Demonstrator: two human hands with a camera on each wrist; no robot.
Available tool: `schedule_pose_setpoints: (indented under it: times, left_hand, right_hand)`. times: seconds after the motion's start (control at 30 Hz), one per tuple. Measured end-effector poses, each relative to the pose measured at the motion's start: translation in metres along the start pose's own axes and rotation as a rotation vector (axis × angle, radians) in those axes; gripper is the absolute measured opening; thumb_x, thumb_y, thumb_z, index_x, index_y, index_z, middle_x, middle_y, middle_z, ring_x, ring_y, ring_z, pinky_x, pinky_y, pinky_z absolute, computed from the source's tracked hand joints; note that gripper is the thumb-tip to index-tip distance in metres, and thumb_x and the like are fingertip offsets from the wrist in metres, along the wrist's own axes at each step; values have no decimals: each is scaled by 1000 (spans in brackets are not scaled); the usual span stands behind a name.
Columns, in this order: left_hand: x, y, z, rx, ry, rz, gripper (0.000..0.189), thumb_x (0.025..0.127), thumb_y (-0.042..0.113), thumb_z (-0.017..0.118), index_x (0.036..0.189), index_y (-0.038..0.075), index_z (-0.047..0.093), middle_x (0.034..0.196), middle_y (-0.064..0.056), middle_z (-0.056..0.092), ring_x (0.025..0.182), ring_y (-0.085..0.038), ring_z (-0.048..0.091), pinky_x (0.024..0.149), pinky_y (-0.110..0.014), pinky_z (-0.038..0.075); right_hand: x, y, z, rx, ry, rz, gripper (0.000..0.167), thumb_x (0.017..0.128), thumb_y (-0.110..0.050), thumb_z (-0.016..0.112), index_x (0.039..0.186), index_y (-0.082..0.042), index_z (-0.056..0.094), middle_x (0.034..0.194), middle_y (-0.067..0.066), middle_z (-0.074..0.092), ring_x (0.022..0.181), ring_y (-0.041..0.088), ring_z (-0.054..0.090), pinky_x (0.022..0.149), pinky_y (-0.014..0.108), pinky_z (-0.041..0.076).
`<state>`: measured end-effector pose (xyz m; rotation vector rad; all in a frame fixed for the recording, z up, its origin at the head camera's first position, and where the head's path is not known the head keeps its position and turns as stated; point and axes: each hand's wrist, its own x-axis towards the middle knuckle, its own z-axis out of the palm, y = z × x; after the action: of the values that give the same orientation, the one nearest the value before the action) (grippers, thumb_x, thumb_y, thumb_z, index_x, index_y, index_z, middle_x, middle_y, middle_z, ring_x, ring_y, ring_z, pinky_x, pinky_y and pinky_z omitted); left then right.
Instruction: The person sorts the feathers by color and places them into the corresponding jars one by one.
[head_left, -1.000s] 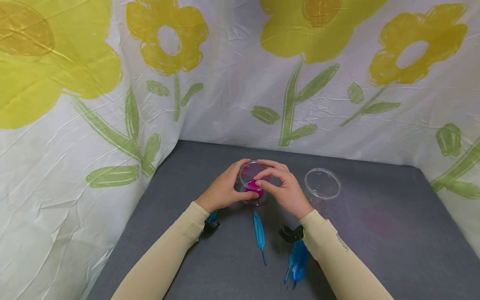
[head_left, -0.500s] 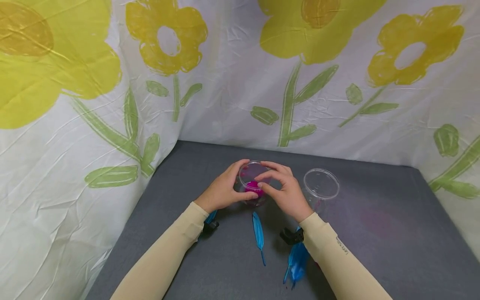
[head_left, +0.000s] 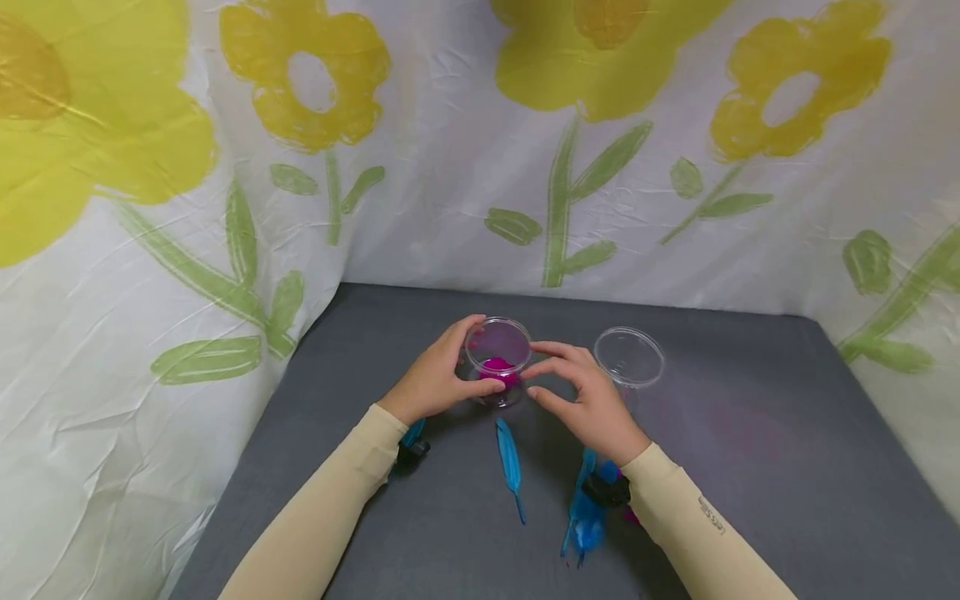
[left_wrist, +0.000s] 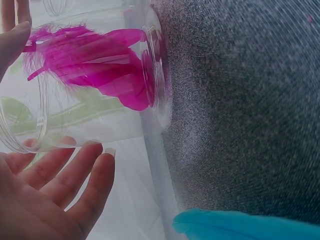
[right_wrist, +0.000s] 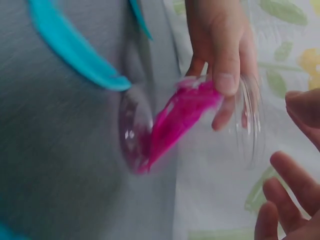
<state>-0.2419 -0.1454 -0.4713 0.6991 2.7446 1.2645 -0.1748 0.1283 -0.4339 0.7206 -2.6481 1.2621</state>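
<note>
My left hand [head_left: 431, 379] holds a clear plastic jar [head_left: 500, 340] upright, its thumb across the near side and fingers round the far side. Magenta feathers [left_wrist: 100, 65] lie inside the jar, leaning from its bottom up the wall. In the right wrist view, the left thumb [right_wrist: 227, 82] presses on the jar's wall. Just to the right of the jar is my right hand [head_left: 588, 400], its loosely bent fingers and thumb apart, with nothing between them. A blue feather [head_left: 508, 467] lies on the table in front of the jar.
A second clear jar [head_left: 630, 358] stands behind the right hand. More blue feathers [head_left: 588, 512] lie beneath the right wrist, with a bit of magenta beside them. Another blue feather [head_left: 412, 433] shows under the left wrist. A flowered white curtain [head_left: 442, 208] borders the grey table [head_left: 750, 500].
My right hand has come away from the jar's rim and moved right. The left hand keeps its hold on the jar, and the head view has turned slightly.
</note>
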Motion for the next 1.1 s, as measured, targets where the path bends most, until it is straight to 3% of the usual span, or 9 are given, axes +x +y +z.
schedule_pose_setpoints:
  times: [0.1, 0.27, 0.33, 0.6, 0.9, 1.1]
  left_hand:
    - [1, -1, 1, -1, 5, -1, 107, 85, 64, 86, 168, 32, 28, 164, 1, 48, 143, -25, 57, 114, -50, 56]
    - [0, -1, 1, -4, 9, -1, 107, 84, 65, 86, 168, 33, 29, 162, 2, 50, 142, -23, 56, 113, -49, 56]
    - [0, 0, 1, -7, 6, -1, 106, 84, 64, 87, 168, 33, 29, 162, 2, 50, 142, -23, 56, 113, -48, 57]
    - [0, 2, 1, -24, -2, -7, 106, 85, 63, 87, 168, 33, 28, 162, 3, 49, 142, -22, 55, 111, -47, 58]
    - [-1, 1, 1, -21, 1, -14, 108, 84, 62, 88, 169, 32, 28, 163, 4, 49, 142, -21, 55, 110, -46, 58]
    - [0, 3, 1, -25, 0, -8, 106, 85, 60, 88, 168, 31, 29, 161, 3, 50, 141, -22, 55, 110, -47, 59]
  right_hand:
    - [-17, 4, -8, -70, -12, -18, 22, 101, -22, 79, 120, -33, 77, 156, -1, 60, 144, 26, 52, 119, 64, 44]
    - [-45, 11, -22, -169, -31, -53, 28, 99, -18, 81, 119, -37, 75, 153, -1, 63, 143, 26, 57, 116, 60, 51]
    - [-58, 14, -28, -203, -33, -54, 30, 98, -16, 82, 118, -37, 74, 151, -2, 64, 140, 24, 59, 106, 54, 59]
    - [-103, 35, -47, -292, -33, -61, 36, 91, -6, 86, 113, -33, 78, 143, -3, 69, 127, 16, 62, 96, 35, 62]
    - [-136, 45, -55, -377, -66, -67, 43, 83, -4, 91, 106, -38, 79, 139, -5, 70, 124, 14, 61, 93, 35, 64]
    - [-151, 52, -55, -436, -26, -166, 52, 73, -1, 96, 101, -41, 78, 136, -4, 71, 122, 16, 60, 95, 28, 59]
